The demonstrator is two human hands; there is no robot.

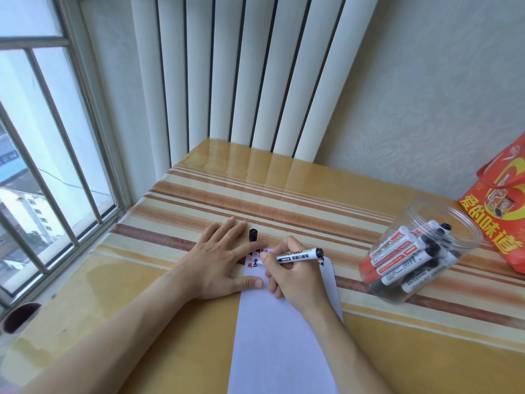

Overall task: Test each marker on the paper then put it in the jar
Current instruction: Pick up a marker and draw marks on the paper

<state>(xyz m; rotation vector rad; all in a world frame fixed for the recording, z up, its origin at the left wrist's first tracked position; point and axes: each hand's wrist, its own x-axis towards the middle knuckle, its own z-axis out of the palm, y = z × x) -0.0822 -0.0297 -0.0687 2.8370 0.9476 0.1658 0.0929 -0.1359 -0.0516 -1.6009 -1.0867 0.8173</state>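
Left hand: we are laying our left hand (pixel 220 258) flat, fingers straight and slightly spread, pressing on the far left corner of the paper (pixel 284 336) and the table (pixel 170 322) beside it.
Right hand: our right hand (pixel 295 273) is resting on the paper, its thumb and curled fingers pinching a black marker (pixel 297 255) in a writing grip.
Marker: it is lying nearly level across our fingers, its butt end pointing right toward the jar; its tip is hiding behind our fingers, so we cannot tell whether it is touching the sheet.
Cap: a black cap (pixel 253 234) is standing on the table just beyond our left fingertips, apart from the marker.
Paper: the white sheet is running from the near edge toward the hands, showing red and black scribbles at its far end.
Jar: the clear plastic jar (pixel 443 220) is lying tilted on its side to our right, well apart from the paper, holding several red and black markers (pixel 397 251).
Background: a red bag (pixel 500 223) is standing behind the jar.
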